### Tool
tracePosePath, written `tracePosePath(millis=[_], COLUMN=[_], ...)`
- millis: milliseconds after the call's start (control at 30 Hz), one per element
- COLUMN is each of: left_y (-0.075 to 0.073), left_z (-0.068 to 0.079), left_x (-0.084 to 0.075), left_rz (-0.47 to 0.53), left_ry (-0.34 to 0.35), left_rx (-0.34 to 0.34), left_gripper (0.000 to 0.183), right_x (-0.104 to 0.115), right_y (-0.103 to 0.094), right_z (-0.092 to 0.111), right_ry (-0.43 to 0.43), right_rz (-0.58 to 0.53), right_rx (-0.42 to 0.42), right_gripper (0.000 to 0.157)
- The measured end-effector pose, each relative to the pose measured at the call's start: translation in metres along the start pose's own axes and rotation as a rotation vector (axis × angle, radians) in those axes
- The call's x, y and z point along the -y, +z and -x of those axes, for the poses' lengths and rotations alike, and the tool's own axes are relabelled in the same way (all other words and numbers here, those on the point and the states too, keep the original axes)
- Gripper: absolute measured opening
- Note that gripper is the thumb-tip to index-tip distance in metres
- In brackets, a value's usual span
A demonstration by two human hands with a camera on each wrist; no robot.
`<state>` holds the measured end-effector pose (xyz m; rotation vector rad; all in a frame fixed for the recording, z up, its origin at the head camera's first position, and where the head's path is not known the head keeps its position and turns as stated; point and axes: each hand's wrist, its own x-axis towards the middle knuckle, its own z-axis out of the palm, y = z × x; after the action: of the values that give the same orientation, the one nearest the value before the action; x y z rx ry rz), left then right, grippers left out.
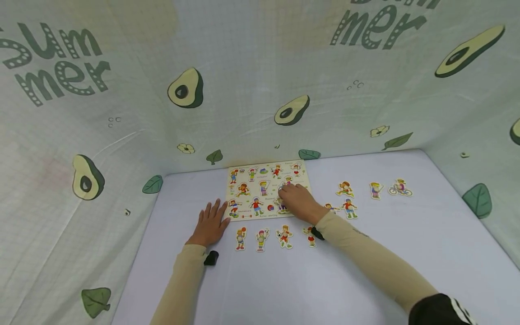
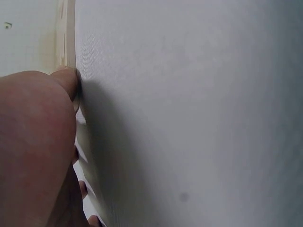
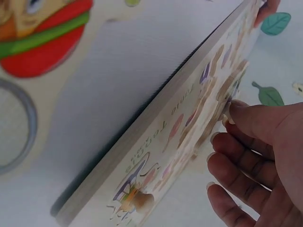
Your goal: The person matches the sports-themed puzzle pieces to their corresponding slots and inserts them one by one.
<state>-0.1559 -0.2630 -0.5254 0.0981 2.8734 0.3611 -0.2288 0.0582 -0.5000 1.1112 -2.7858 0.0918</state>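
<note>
A cream wooden puzzle board (image 1: pixel 273 180) printed with sports figures lies toward the back of the table. My left hand (image 1: pixel 209 224) rests on the table at its left side, fingers spread, thumb at the board's lower left edge. Over the right part of the board is my right hand (image 1: pixel 299 202). In the right wrist view, its thumb and forefinger pinch the edge of a puzzle piece (image 3: pixel 233 85) that stands tilted at the board's surface. The other fingers curl loosely beside it. The picture on this piece is mostly hidden.
In front of the board lies a row of loose figure pieces, among them a soccer player (image 1: pixel 284 236) and a basketball player (image 1: pixel 241 238). More lie to the right, including a runner (image 1: pixel 345 189) and a cyclist (image 1: pixel 401 187). A printed cloth (image 1: pixel 243 67) hangs behind the table.
</note>
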Motion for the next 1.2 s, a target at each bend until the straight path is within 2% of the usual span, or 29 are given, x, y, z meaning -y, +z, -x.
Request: tracePosePath(millis=[533, 1033, 1200], left_y=[0.001, 0.001, 0.001], left_z=[0.0, 0.002, 0.003], left_x=[-0.001, -0.001, 0.0], left_rz=[-0.005, 0.006, 0.005], left_ry=[0.002, 0.016, 0.007], left_rx=[-0.018, -0.021, -0.014], left_gripper=[0.065, 0.065, 0.064], right_x=[0.002, 0.006, 0.005], right_y=[0.002, 0.005, -0.001], right_z=[-0.005, -0.011, -0.007], right_ry=[-0.013, -0.016, -0.014], right_rz=[0.015, 0.033, 0.052], right_rx=[0.06, 0.094, 0.07], right_gripper=[0.024, 0.021, 0.026])
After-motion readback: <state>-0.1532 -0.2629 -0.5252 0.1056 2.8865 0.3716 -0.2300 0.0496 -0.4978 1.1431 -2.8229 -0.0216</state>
